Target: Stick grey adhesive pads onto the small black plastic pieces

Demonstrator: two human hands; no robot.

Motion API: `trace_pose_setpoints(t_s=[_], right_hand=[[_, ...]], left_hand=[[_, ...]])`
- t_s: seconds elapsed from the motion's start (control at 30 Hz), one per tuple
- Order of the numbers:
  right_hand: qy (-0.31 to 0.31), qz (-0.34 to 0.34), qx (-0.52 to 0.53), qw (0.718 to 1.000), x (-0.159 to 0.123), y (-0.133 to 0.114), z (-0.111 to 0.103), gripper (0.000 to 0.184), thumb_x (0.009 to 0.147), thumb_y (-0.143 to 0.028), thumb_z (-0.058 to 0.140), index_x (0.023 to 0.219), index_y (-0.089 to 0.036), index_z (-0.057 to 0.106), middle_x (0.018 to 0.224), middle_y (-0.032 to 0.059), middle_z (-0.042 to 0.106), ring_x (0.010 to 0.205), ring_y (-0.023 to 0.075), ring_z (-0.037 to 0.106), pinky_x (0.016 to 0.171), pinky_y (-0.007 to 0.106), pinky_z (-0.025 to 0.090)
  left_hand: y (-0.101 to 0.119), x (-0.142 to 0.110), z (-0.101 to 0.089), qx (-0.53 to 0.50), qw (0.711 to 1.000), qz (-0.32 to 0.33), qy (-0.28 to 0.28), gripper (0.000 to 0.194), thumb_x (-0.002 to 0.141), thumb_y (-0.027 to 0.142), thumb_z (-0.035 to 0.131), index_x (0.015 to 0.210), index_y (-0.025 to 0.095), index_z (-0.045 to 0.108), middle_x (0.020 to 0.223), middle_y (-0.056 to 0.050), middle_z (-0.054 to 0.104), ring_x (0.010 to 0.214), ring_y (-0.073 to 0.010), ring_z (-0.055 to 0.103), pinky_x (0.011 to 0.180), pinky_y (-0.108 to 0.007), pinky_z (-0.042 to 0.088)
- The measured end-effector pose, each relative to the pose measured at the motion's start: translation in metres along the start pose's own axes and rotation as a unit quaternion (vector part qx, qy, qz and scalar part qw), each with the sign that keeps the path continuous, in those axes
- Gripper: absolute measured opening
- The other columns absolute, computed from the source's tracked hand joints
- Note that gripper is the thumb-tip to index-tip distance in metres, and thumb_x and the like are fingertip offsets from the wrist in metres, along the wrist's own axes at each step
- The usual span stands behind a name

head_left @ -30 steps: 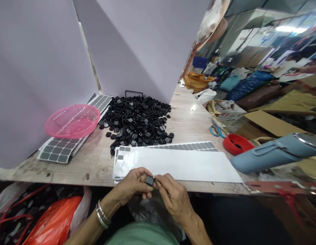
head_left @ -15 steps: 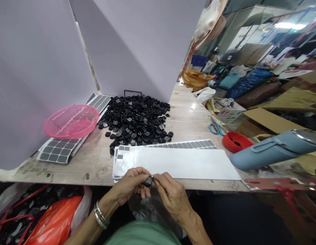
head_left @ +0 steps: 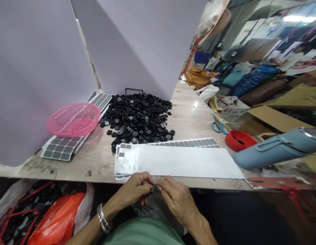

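Dark piece: the small dark piece (head_left: 153, 188) is mostly hiding between the fingertips, in front of the surface's (head_left: 96, 169) front edge; its face and far end are not showing clearly.
Left hand: the left hand (head_left: 139, 189) is pinching the piece between thumb and fingers; its lower fingers are partly disappearing behind the thumb.
Right hand: the right hand (head_left: 177, 199) is bringing its fingertips together at the piece's other side; whether they are gripping it cannot be told.
Change: the piece is now presenting a narrow sliver, where half a second ago it was showing a broader dark face.
White sheets: the white sheets (head_left: 178, 161) are lying along the front edge, just beyond the hands.
Black pile: the pile of black pieces (head_left: 137, 119) is spreading behind them.
Left side: the pink basket (head_left: 52, 131) is partly covering the grey-square sheets (head_left: 59, 148).
Right side: the scissors (head_left: 219, 127), red bowl (head_left: 231, 141) and blue bottle (head_left: 272, 149) are crowding the right edge; the bottle is running out of view.
Lower left: the orange-red bag (head_left: 58, 217) is being cut off by the view's bottom.
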State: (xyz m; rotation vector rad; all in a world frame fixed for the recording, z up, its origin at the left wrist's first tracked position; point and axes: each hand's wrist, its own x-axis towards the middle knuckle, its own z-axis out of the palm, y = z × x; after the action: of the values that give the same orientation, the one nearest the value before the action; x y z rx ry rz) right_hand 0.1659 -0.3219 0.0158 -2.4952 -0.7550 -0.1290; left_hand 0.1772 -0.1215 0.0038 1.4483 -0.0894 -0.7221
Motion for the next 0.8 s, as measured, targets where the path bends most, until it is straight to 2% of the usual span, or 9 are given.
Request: trace_pose_setpoints(t_s=[0.13, 0.2, 0.3, 0.37, 0.43, 0.53, 0.6, 0.7, 0.8], right_hand=[[0.054, 0.056, -0.058, 0.995, -0.007, 0.018, -0.006, 0.027, 0.095, -0.020, 0.037, 0.099, -0.021, 0.063, 0.085, 0.0055, 0.064, 0.070, 0.0178, 0.065, 0.062, 0.027, 0.049], [0.065, 0.072, -0.067, 0.993, -0.004, 0.021, -0.008, 0.026, 0.095, -0.022, 0.037, 0.102, -0.022, 0.062, 0.087, 0.0053, 0.065, 0.072, 0.0184, 0.066, 0.063, 0.028, 0.049], [0.062, 0.074, -0.060, 0.994, 0.011, 0.015, -0.008, 0.024, 0.095, -0.022, 0.037, 0.102, -0.021, 0.060, 0.088, 0.0053, 0.065, 0.073, 0.0188, 0.066, 0.063, 0.029, 0.049], [0.050, 0.078, -0.053, 0.994, 0.024, 0.007, -0.005, 0.022, 0.095, -0.021, 0.036, 0.099, -0.021, 0.058, 0.086, 0.0049, 0.064, 0.072, 0.0189, 0.066, 0.063, 0.029, 0.047], [0.036, 0.077, -0.055, 0.995, 0.040, -0.001, -0.001, 0.020, 0.095, -0.020, 0.036, 0.095, -0.020, 0.055, 0.086, 0.0043, 0.063, 0.070, 0.0187, 0.065, 0.062, 0.029, 0.045], [0.005, 0.062, -0.086, 0.994, 0.065, -0.011, 0.009, 0.017, 0.096, -0.020, 0.037, 0.093, -0.020, 0.053, 0.085, 0.0032, 0.062, 0.070, 0.0171, 0.063, 0.061, 0.027, 0.041], [-0.022, 0.052, -0.112, 0.992, 0.081, -0.017, 0.016, 0.015, 0.096, -0.018, 0.039, 0.092, -0.019, 0.053, 0.085, 0.0029, 0.062, 0.069, 0.0157, 0.062, 0.060, 0.026, 0.039], [-0.049, 0.040, -0.132, 0.989, 0.101, -0.024, 0.028, 0.011, 0.094, -0.016, 0.045, 0.090, -0.018, 0.054, 0.084, 0.0030, 0.062, 0.066, 0.0152, 0.061, 0.057, 0.025, 0.035], [-0.063, 0.026, -0.142, 0.988, 0.114, -0.031, 0.040, 0.010, 0.093, -0.017, 0.046, 0.088, -0.018, 0.055, 0.083, 0.0035, 0.062, 0.066, 0.0160, 0.061, 0.055, 0.026, 0.033]], left_hand=[[-0.020, -0.015, -0.002, 0.162, 0.986, 0.002, -0.037, 0.016, 0.081, 0.021, 0.051, 0.091, 0.019, 0.063, 0.062, 0.002, 0.057, 0.052, -0.0135, 0.055, 0.049, -0.021, 0.041], [-0.025, -0.022, -0.001, 0.240, 0.970, 0.024, -0.034, 0.020, 0.080, 0.027, 0.059, 0.097, 0.023, 0.067, 0.080, -0.002, 0.065, 0.075, -0.0199, 0.061, 0.065, -0.026, 0.046], [-0.018, -0.030, 0.000, 0.281, 0.958, 0.065, -0.010, 0.036, 0.079, 0.037, 0.065, 0.114, 0.027, 0.065, 0.108, -0.005, 0.066, 0.103, -0.0261, 0.057, 0.086, -0.030, 0.042], [-0.003, -0.032, -0.003, 0.274, 0.958, 0.080, 0.006, 0.031, 0.086, 0.041, 0.057, 0.111, 0.025, 0.066, 0.102, -0.004, 0.068, 0.095, -0.0233, 0.059, 0.080, -0.028, 0.043], [0.012, -0.033, -0.011, 0.285, 0.949, 0.109, 0.078, 0.028, 0.092, 0.039, 0.047, 0.098, 0.022, 0.069, 0.088, -0.003, 0.068, 0.080, -0.0192, 0.060, 0.071, -0.026, 0.043], [0.019, -0.031, -0.031, 0.367, 0.874, 0.190, 0.254, 0.025, 0.093, 0.031, 0.045, 0.098, 0.020, 0.067, 0.096, -0.007, 0.068, 0.089, -0.0217, 0.061, 0.086, -0.032, 0.042], [0.010, -0.029, -0.043, 0.446, 0.814, 0.201, 0.312, 0.021, 0.090, 0.026, 0.051, 0.103, 0.020, 0.066, 0.114, -0.012, 0.065, 0.105, -0.0283, 0.057, 0.097, -0.043, 0.037], [-0.011, -0.028, -0.049, 0.545, 0.769, 0.148, 0.299, 0.025, 0.085, 0.022, 0.056, 0.108, 0.017, 0.064, 0.123, -0.016, 0.061, 0.107, -0.0354, 0.055, 0.090, -0.050, 0.043], [-0.023, -0.033, -0.041, 0.601, 0.735, 0.148, 0.277, 0.029, 0.087, 0.022, 0.054, 0.114, 0.015, 0.061, 0.126, -0.017, 0.059, 0.106, -0.0351, 0.057, 0.085, -0.048, 0.048]])
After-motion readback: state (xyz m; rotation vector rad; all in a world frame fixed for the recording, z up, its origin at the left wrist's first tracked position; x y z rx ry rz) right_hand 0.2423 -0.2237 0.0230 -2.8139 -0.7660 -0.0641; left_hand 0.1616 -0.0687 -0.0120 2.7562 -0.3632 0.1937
